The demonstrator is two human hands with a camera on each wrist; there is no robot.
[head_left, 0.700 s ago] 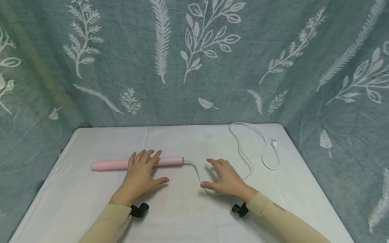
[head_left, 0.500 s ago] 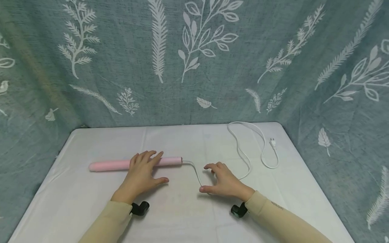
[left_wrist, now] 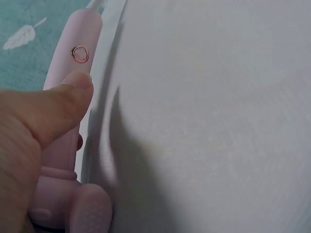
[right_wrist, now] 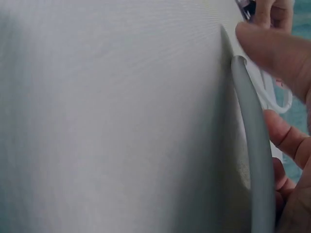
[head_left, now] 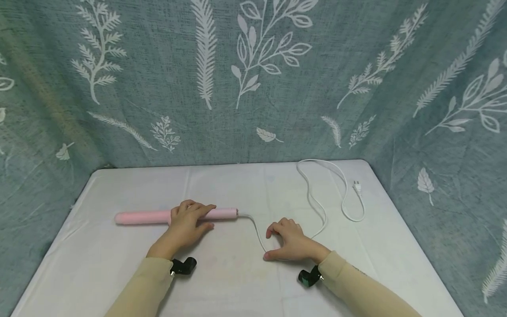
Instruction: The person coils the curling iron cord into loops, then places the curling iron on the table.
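Note:
A pink curling iron point(head_left: 142, 217) lies lengthwise across the left half of the table. My left hand point(head_left: 182, 226) grips its handle, fingers over the far side. In the left wrist view, the thumb point(left_wrist: 77, 80) lies on the handle just below a rose-gold ring button point(left_wrist: 80, 54), and the clamp lever point(left_wrist: 90, 211) shows lower down. From the handle's right end runs a white cord point(head_left: 257, 233). My right hand point(head_left: 291, 244) is low over this cord, its fingers bent. In the right wrist view, the cord point(right_wrist: 257, 145) passes between thumb and fingers, with a gap left between them.
The rest of the cord loops toward the back right, ending in a white two-pin plug point(head_left: 357, 187). A white cloth covers the table point(head_left: 237, 281). Green leaf-print curtains point(head_left: 293, 110) hang behind and at both sides. Black wrist cameras point(head_left: 184, 266) sit at both cuffs.
My left fingers have bent down around the handle and the thumb has drawn in. My right hand has come down nearer to me over the cord, its fingers curling more.

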